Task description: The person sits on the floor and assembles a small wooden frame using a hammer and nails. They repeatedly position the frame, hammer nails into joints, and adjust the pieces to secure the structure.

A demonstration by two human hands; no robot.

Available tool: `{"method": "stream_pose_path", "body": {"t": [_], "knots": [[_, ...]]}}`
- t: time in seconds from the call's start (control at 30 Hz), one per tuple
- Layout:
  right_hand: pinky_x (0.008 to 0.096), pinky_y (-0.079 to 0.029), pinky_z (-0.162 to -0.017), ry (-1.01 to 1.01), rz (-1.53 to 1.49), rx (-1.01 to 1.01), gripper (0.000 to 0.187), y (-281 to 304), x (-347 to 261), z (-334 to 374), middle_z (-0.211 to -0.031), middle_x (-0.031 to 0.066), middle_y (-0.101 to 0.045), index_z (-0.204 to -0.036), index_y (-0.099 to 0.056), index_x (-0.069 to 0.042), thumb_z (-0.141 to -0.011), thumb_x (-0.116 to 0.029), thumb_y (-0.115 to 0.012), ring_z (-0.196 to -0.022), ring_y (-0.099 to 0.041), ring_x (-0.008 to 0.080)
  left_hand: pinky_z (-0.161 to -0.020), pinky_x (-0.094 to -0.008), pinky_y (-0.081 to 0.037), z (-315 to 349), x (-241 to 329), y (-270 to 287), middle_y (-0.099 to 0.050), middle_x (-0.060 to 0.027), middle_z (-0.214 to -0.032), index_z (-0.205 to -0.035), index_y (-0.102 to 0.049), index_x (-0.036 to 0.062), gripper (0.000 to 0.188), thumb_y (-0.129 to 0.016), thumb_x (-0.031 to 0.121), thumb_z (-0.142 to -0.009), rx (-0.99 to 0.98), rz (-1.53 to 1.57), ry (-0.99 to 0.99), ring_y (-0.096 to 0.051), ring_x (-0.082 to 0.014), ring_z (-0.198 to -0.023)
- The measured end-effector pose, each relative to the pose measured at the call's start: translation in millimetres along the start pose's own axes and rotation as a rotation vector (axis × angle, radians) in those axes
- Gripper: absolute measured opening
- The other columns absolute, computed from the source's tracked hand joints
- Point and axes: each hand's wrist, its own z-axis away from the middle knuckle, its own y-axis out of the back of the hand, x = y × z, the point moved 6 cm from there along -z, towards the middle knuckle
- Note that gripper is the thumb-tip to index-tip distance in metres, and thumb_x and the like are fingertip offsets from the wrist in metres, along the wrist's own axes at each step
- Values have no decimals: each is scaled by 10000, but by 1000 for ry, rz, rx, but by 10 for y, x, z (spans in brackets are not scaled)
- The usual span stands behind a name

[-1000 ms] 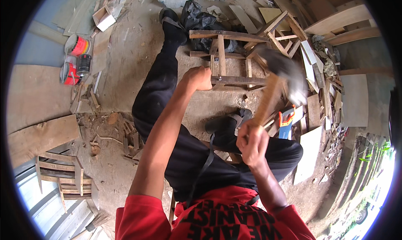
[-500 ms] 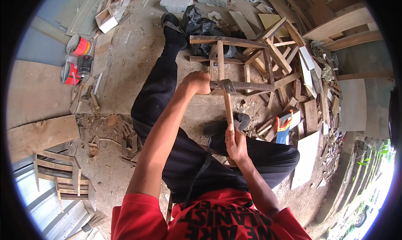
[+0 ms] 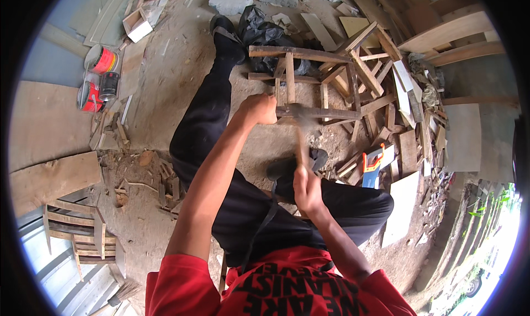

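My right hand [image 3: 308, 188] is wrapped round the wooden handle of a hammer [image 3: 302, 145]. The hammer's head is smeared by motion and lies over the near rail of a wooden frame [image 3: 331, 113]. At the left end of that rail, my left hand [image 3: 259, 108] is closed round the wood. Bars and crosspieces join the frame's near and far rails, and it stands on the ground in front of me, between my feet. Whether the hammer head touches the rail I cannot tell.
A handsaw [image 3: 372, 167] with an orange handle leans by my right knee, near a white board [image 3: 401, 210]. Wood offcuts [image 3: 408, 150] pile up along the right. Paint cans [image 3: 99, 60] stand at the left. A black plastic bag [image 3: 259, 32] lies beyond the frame, by my left foot.
The hammer head has shifted slightly and is now blurred; my right hand has moved a little left and turned. My left hand keeps its hold on the rail.
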Motion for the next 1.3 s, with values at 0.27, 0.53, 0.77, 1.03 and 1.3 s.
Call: {"method": "stream_pose_path", "body": {"t": [0.27,0.53,0.77,1.03,1.3], "knots": [[298,-348,-447,-183,57,0,533,-87,337,106,-570,-2,-459,-748,-490,-49,-1079,-450,-372,-474,-426,101,-783,-432,-592,61,72,91,-726,-243,-899,-876,-746,-19,267,-608,114,-690,53,7,-53,-734,-356,-854],[321,-401,-486,-205,-190,-8,559,-94,222,322,-575,53,-506,-807,-540,-2,-1064,-477,-397,-507,-504,153,-739,-456,-577,53,31,34,-698,-271,-833,-804,-727,-48,251,-636,148,-677,154,-7,-80,-718,-396,-812],[246,-273,-434,265,-167,59,492,33,-248,163,-586,-41,-399,-858,-485,-11,-1050,-459,-420,-508,-382,65,-780,-458,-578,-20,3,-37,-712,-261,-884,-861,-736,-32,274,-662,157,-676,6,-5,36,-717,-393,-863],[234,-324,-416,-102,-410,47,530,31,85,201,-585,-34,-434,-841,-486,-46,-1058,-517,-374,-475,-414,54,-820,-441,-590,54,43,20,-719,-265,-948,-933,-736,-38,299,-617,113,-705,-19,8,-7,-723,-373,-911],[224,-320,-424,-240,-484,12,549,94,-306,93,-574,-35,-400,-779,-465,-58,-1059,-520,-366,-476,-392,49,-809,-438,-591,55,21,4,-725,-250,-959,-902,-735,-36,273,-607,108,-709,37,-15,-32,-725,-367,-906]]}}
